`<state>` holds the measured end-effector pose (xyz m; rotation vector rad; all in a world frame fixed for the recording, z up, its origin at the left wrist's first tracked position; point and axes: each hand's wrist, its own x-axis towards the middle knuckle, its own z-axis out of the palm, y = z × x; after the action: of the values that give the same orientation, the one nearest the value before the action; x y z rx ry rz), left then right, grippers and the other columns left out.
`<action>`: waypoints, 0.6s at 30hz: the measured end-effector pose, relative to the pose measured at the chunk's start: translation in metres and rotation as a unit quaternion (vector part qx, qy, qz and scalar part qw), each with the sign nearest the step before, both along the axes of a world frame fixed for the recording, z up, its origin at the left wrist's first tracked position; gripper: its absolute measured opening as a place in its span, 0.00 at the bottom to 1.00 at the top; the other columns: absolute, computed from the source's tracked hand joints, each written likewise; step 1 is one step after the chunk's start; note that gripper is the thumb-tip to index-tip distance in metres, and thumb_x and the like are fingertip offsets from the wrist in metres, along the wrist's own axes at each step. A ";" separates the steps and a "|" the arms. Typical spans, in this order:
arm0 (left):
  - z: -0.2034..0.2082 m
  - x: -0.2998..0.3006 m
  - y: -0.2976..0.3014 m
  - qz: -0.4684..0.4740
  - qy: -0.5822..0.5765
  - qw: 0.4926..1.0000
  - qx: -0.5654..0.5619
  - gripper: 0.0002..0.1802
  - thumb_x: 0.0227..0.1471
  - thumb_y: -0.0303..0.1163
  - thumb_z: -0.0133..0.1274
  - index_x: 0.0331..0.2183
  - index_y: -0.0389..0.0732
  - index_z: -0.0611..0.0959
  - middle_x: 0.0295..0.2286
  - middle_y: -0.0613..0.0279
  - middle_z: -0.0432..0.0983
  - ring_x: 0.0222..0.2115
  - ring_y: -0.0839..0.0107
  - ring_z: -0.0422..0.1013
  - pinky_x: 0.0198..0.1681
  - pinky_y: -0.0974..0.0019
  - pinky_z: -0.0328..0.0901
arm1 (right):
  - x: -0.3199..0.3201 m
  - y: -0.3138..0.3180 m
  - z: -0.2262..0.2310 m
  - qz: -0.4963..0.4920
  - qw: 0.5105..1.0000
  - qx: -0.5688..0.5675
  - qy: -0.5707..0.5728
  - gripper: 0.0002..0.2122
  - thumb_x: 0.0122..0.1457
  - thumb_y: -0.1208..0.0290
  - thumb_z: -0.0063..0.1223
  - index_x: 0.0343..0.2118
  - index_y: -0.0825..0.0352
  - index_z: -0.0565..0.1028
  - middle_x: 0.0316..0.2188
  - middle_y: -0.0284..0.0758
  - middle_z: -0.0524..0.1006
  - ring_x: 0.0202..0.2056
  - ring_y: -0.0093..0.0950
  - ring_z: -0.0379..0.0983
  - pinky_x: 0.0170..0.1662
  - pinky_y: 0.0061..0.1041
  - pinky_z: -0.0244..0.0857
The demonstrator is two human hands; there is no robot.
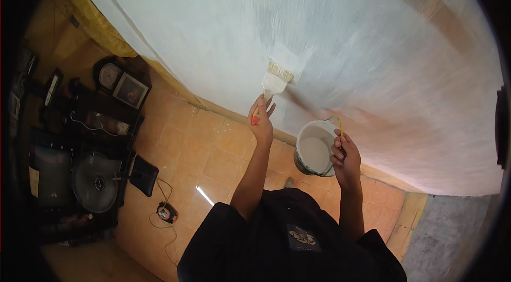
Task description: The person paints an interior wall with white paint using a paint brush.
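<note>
My left hand (262, 118) is closed round the handle of a wide paintbrush (274, 84), whose red handle tip sticks out below the fingers. The pale bristles rest against the wall (223, 31), which carries streaky white and grey paint. To the right, my right hand (346, 157) grips the thin yellow-green handle of a paint bucket (299, 160). The bucket hangs tilted toward me and holds off-white paint (313, 153). Part of its rim is hidden behind my right fingers.
Orange tiles (186, 146) with white specks cover the floor. On the left stand a fan (97, 182), a picture frame (130, 90) and a clock (109, 75) at a dark cabinet. A cord reel (167, 213) lies on the floor. Yellow cloth (101, 21) hangs at upper left.
</note>
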<state>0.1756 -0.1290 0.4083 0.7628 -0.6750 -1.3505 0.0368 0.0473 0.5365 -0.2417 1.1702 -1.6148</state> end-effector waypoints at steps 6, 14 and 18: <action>-0.058 0.003 0.009 -0.006 0.005 0.998 0.066 0.23 0.61 0.34 0.45 0.50 0.23 0.69 0.48 0.46 0.69 0.47 0.56 0.71 0.48 0.60 0.71 | -0.023 0.014 -0.012 0.026 0.999 0.023 0.009 0.12 0.67 0.71 0.35 0.47 0.69 0.67 0.26 0.23 0.64 0.19 0.10 0.52 0.19 0.09 0.48; -0.087 0.002 0.011 0.018 -0.006 0.991 0.133 0.20 0.58 0.32 0.48 0.45 0.24 0.74 0.41 0.49 0.74 0.42 0.61 0.74 0.44 0.63 0.72 | -0.039 0.027 -0.020 0.039 0.999 0.011 -0.007 0.11 0.67 0.71 0.35 0.47 0.68 0.67 0.26 0.23 0.64 0.19 0.09 0.53 0.19 0.09 0.48; -0.030 -0.017 -0.007 0.085 -0.014 0.991 0.103 0.17 0.56 0.30 0.48 0.40 0.24 0.77 0.35 0.52 0.76 0.32 0.68 0.74 0.40 0.67 0.72 | -0.035 0.028 -0.017 0.046 0.999 0.004 -0.014 0.11 0.67 0.71 0.35 0.47 0.68 0.67 0.26 0.23 0.64 0.19 0.09 0.53 0.19 0.09 0.48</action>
<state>0.1587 -0.1359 0.3783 0.9845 -0.4856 -1.2665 0.0021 0.0748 0.5193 -0.2640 1.1286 -1.5284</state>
